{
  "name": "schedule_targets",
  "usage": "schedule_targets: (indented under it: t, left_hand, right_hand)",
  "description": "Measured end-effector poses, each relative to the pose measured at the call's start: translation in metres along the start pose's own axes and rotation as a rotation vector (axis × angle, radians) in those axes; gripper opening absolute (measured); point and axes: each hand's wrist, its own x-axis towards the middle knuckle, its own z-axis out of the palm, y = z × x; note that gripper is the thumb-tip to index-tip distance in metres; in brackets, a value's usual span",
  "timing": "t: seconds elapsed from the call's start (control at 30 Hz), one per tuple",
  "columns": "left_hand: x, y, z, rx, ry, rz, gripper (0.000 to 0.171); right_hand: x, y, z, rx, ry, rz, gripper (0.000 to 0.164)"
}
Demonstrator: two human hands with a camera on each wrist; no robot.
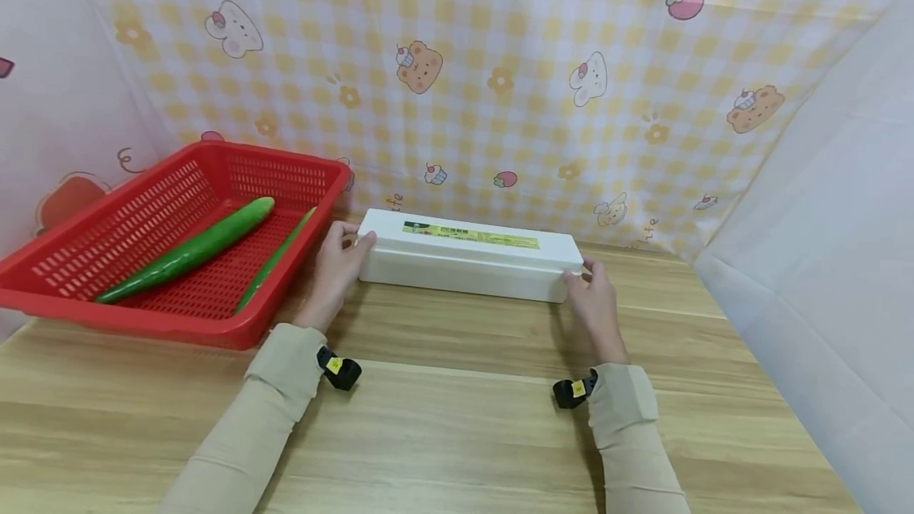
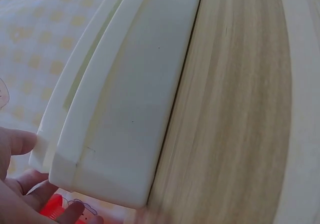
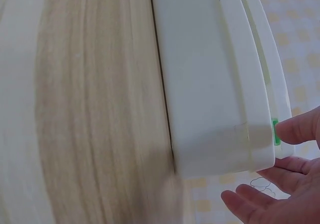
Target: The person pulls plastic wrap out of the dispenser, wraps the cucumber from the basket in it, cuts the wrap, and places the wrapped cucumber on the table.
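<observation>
A long white cling film box [image 1: 464, 270] lies across the wooden table near the back, with a yellow-green label [image 1: 493, 239] along its top. My left hand [image 1: 339, 264] holds its left end, thumb at the upper edge and fingers by the end face. At the opposite end, my right hand [image 1: 595, 300] grips the corner in the same way. The right wrist view has the thumb beside a small green piece [image 3: 275, 132] at the lid seam. In the left wrist view, the thumb [image 2: 22, 141] touches the lid's corner.
To the left stands a red plastic basket [image 1: 246, 331] with a long cucumber [image 1: 193, 252] and a partly hidden second green one [image 1: 274, 260] inside. A checked yellow cloth [image 1: 493, 125] hangs behind the table [image 1: 457, 427]. White cloth [image 1: 821, 220] hangs at the right.
</observation>
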Motion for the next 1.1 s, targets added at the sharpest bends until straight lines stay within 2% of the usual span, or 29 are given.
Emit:
schedule_targets:
  t: [0.23, 0.43, 0.63, 0.83, 1.0, 1.1]
  left_hand:
    - [0.001, 0.003, 0.000, 0.013, -0.009, -0.004, 0.038]
    - [0.000, 0.007, -0.001, -0.013, -0.033, 0.007, 0.047]
    - [0.002, 0.008, -0.002, -0.083, -0.111, 0.036, 0.059]
    - [0.003, 0.005, -0.001, -0.152, -0.193, 0.083, 0.059]
    - [0.003, 0.002, -0.001, -0.110, -0.279, 0.093, 0.067]
    - [0.005, 0.001, 0.000, -0.076, -0.284, 0.082, 0.068]
  right_hand:
    - [-0.002, -0.005, 0.000, 0.043, 0.014, 0.017, 0.054]
    - [-0.003, -0.005, 0.001, 0.123, 0.030, -0.019, 0.061]
    - [0.000, -0.002, 0.004, 0.211, -0.006, -0.102, 0.072]
    - [0.005, 0.002, 0.006, 0.280, -0.090, -0.164, 0.080]
    - [0.009, 0.003, 0.009, 0.327, -0.136, -0.161, 0.082]
    - [0.005, -0.004, 0.010, 0.357, -0.161, -0.147, 0.083]
